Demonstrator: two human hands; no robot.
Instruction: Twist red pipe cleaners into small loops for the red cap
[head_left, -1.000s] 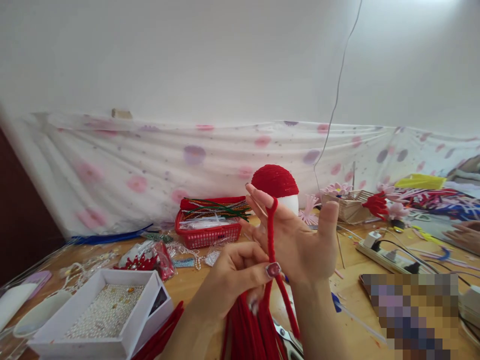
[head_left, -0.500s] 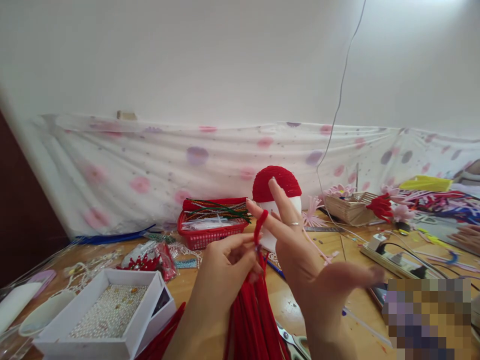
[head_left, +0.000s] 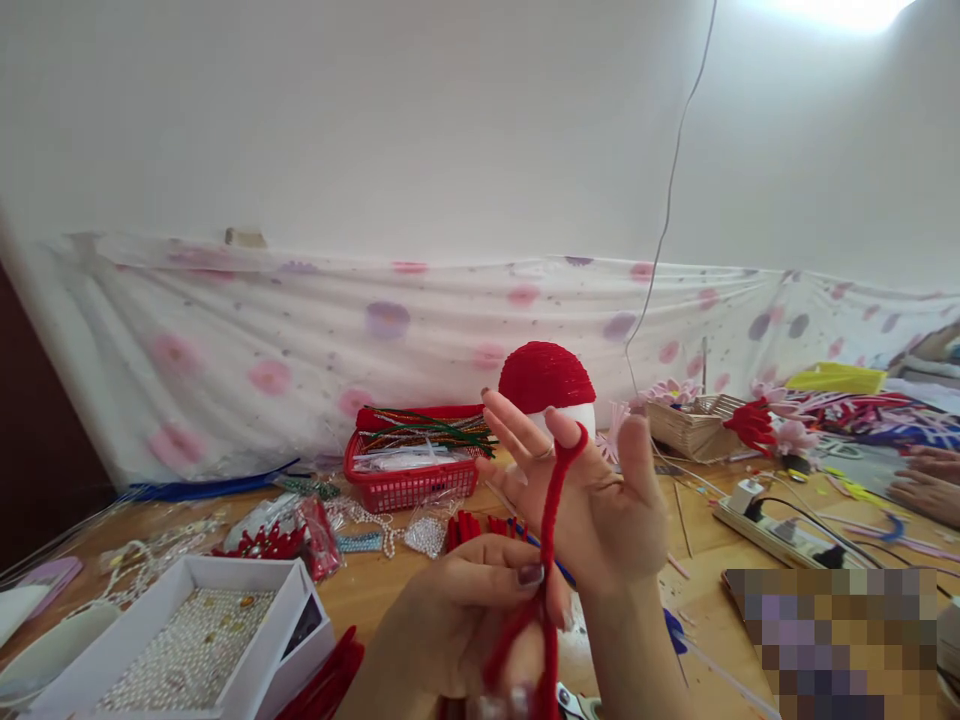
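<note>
A red fuzzy pipe cleaner (head_left: pixel 551 510) runs upward from my left hand (head_left: pixel 457 610), whose thumb and fingers pinch it low down. Its upper end curls round a fingertip of my right hand (head_left: pixel 600 510). That hand is spread, palm toward me, with a ring on one finger. Another red length crosses the left fingers and is blurred. Behind the right hand stands a white form with a red, ridged cap (head_left: pixel 546 375). Scissors (head_left: pixel 574 703) lie below, mostly hidden by my hands. More red pipe cleaners (head_left: pixel 326 680) lie beside my left wrist.
At left sits a white box (head_left: pixel 289 640) of pearl beads, near a white bowl (head_left: pixel 67 650). A red basket (head_left: pixel 412 485) holds pipe cleaners. To the right are a power strip (head_left: pixel 780 535), a wooden basket (head_left: pixel 694 428) and another person's hands (head_left: pixel 930 480).
My right hand has turned its palm toward me. My left hand has moved lower along the red pipe cleaner, and a longer stretch shows between the hands. The view has shifted slightly.
</note>
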